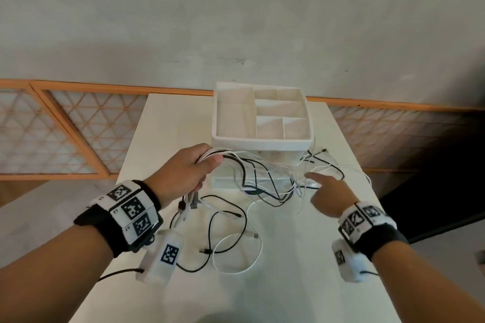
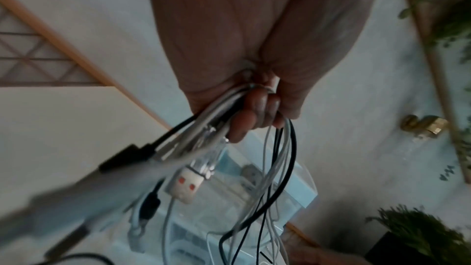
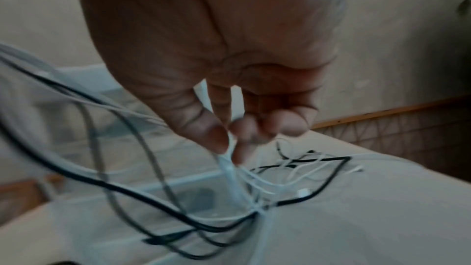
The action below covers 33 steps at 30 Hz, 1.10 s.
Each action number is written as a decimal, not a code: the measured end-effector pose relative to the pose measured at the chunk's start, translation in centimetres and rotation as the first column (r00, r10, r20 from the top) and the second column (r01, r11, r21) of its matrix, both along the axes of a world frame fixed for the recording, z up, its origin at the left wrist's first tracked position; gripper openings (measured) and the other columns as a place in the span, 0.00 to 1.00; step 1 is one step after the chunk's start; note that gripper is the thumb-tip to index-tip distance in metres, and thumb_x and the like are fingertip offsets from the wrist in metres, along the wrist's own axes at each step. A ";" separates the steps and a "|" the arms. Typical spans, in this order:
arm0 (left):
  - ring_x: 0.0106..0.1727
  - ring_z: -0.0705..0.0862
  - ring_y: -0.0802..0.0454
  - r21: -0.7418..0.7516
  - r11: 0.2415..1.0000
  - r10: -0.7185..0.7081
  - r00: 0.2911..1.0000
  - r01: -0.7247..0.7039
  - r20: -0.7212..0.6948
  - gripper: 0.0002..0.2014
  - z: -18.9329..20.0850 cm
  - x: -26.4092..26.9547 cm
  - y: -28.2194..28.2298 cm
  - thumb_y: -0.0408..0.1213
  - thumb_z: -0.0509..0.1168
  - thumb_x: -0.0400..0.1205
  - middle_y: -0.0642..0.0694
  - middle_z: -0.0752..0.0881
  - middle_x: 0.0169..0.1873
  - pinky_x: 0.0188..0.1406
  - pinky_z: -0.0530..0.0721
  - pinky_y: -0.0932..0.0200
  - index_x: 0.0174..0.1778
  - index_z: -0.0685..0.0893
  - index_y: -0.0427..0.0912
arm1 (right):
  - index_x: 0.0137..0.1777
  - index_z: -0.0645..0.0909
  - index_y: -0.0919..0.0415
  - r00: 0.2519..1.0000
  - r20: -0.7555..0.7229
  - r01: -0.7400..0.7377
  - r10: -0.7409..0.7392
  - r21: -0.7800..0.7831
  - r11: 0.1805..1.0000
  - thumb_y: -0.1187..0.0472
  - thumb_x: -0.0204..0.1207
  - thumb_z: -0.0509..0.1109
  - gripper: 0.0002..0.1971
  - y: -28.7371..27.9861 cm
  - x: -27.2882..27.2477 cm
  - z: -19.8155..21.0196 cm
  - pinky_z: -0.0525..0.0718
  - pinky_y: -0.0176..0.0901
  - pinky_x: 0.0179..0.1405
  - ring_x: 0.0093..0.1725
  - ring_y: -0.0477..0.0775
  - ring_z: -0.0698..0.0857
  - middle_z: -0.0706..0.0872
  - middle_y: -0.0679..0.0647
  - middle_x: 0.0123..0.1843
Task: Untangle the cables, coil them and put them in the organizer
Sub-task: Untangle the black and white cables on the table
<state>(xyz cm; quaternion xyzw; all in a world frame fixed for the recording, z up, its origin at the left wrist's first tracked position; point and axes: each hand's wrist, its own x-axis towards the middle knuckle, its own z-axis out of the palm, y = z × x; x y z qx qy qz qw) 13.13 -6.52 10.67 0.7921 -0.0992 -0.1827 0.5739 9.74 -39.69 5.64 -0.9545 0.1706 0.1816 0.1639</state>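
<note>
White cable point(image 3: 230, 170) pinched, right hand point(image 1: 329, 198) (left hand point(image 1: 181, 173) grips bundle point(image 2: 211, 128)).

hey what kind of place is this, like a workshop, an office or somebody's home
Probably a home or a small indoor room, not a workshop: a plain white table against a pale plaster wall, an orange wooden lattice screen along its base, and leafy green plants nearby.

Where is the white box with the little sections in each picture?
Head: the white organizer stands on the table, upper middle, beyond both hands.
Left wrist: only a pale blurred box shows at lower middle, behind the hanging cables; probably it.
Right wrist: blurred at left, behind the cables.
Shared landmark: the black and white cables.
</note>
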 end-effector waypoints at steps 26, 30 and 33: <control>0.40 0.80 0.47 0.669 0.740 -0.079 0.997 0.074 -0.023 0.13 -5.9 -2.1 1.6 0.42 0.54 0.90 0.48 0.81 0.38 0.34 0.72 0.57 0.42 0.78 0.44 | 0.58 0.80 0.38 0.885 0.274 -0.423 0.376 0.139 0.895 0.51 0.70 0.72 0.16 8.6 -5.9 -7.0 0.83 0.43 0.53 0.40 0.41 0.80 0.83 0.39 0.55; 0.30 0.73 0.52 0.607 0.789 -0.103 0.994 0.100 -0.030 0.20 -4.4 -1.7 0.7 0.55 0.60 0.86 0.49 0.76 0.30 0.31 0.69 0.55 0.35 0.72 0.44 | 0.61 0.85 0.40 0.816 -0.053 -0.575 0.576 0.036 0.817 0.48 0.75 0.74 0.14 9.1 -7.4 -9.2 0.76 0.43 0.64 0.61 0.50 0.83 0.71 0.39 0.70; 0.26 0.72 0.49 0.415 0.908 -0.021 0.995 0.062 -0.102 0.19 -4.1 -1.6 0.2 0.51 0.62 0.86 0.47 0.74 0.26 0.32 0.71 0.56 0.39 0.76 0.39 | 0.52 0.88 0.45 0.835 -0.075 -0.545 0.545 0.015 0.838 0.48 0.75 0.76 0.08 9.1 -7.2 -9.6 0.75 0.42 0.62 0.64 0.49 0.80 0.73 0.40 0.68</control>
